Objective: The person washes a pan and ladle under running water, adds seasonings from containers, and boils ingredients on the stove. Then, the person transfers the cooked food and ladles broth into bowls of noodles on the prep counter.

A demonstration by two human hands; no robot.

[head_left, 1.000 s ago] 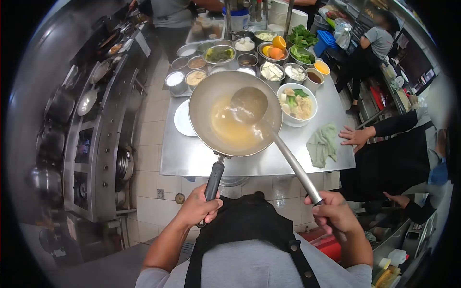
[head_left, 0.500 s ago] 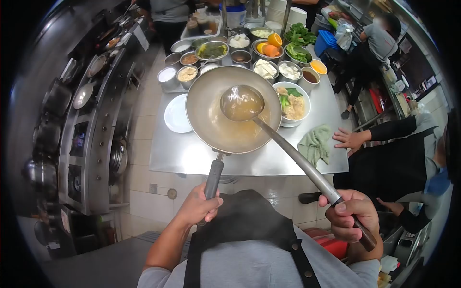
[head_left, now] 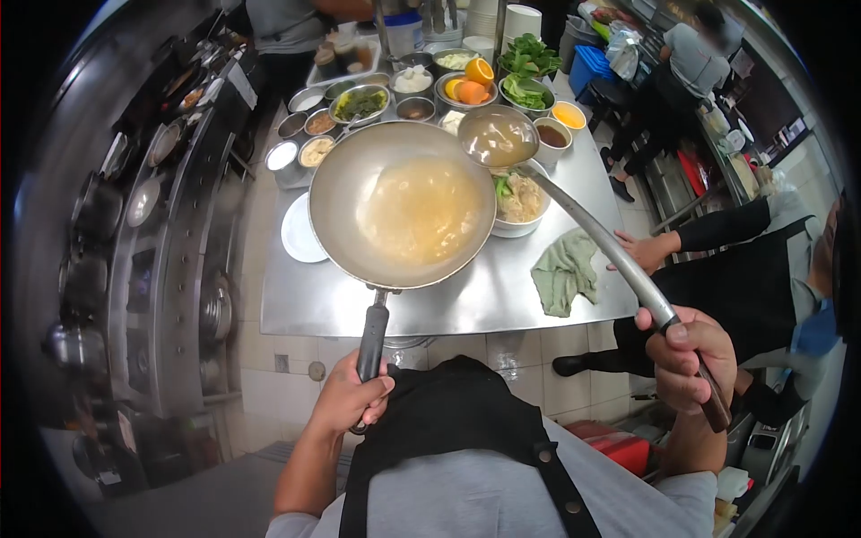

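My left hand [head_left: 352, 394] is closed around the dark handle of a frying pan [head_left: 345, 211], held level over the steel table. Cloudy yellowish broth [head_left: 421, 215] lies in the pan. In my right hand [head_left: 691, 359] is the long handle of a ladle [head_left: 619, 238], fingers wrapped round its wooden end. The ladle's bowl, filled with broth, hangs above a white bowl [head_left: 516, 230] at the pan's right. That bowl holds noodles [head_left: 522, 202] and green leaves; the ladle and pan partly cover it.
A steel table [head_left: 430, 314] bears a white plate [head_left: 300, 235], a green cloth [head_left: 567, 272] and several ingredient tubs, with oranges [head_left: 471, 91] among them. A co-worker's hand [head_left: 641, 251] rests at the table's right edge. Stoves [head_left: 170, 269] line the left side.
The ladle has risen out from over the pan and swung right, above the bowl of noodles, carrying broth. The pan has shifted slightly left in view.
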